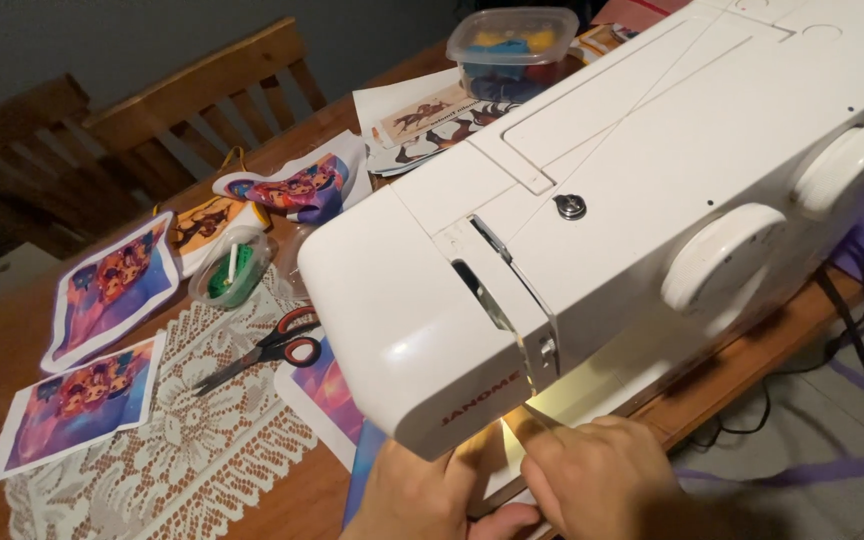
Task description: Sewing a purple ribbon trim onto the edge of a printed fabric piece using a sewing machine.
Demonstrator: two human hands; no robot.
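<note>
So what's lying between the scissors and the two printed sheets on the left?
In the head view, only the lace runner spans the gap between the scissors and the printed sheets; nothing else rests on that stretch.

Wooden table (12, 340), two slatted wooden chairs (202, 100), grey wall (102, 40), possibly tiled floor (812, 490), dim light

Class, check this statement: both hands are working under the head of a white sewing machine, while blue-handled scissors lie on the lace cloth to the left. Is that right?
Not quite. The head view shows the scissors have red and black handles, not blue. The rest holds: the left hand and right hand are under the head of the white sewing machine, and the scissors lie on the lace cloth to the left.
</note>
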